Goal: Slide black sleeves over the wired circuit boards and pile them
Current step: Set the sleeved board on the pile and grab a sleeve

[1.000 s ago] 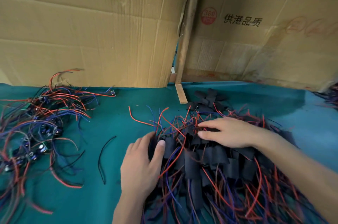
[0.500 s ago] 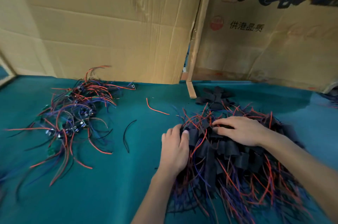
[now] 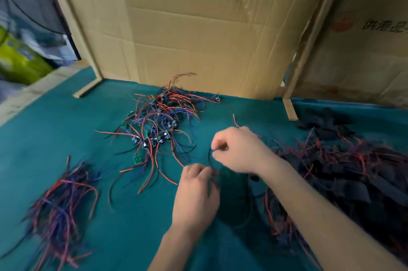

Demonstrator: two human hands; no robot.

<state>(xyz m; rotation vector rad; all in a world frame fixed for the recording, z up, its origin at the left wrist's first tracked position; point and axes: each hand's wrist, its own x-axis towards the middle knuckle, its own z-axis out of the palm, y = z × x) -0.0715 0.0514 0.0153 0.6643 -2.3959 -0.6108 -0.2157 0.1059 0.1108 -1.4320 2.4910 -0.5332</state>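
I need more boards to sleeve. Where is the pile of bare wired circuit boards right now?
The unsleeved boards lie on the green cloth left of centre in the head view, in front of the cardboard wall and beyond the left hand.

The work surface is covered with a teal cloth [image 3: 66, 138]. Behind it, large cardboard sheets [image 3: 198, 38] are propped upright between wooden strips [image 3: 309, 34]. At far left, a blurred yellow-green object [image 3: 19, 60] is seen.
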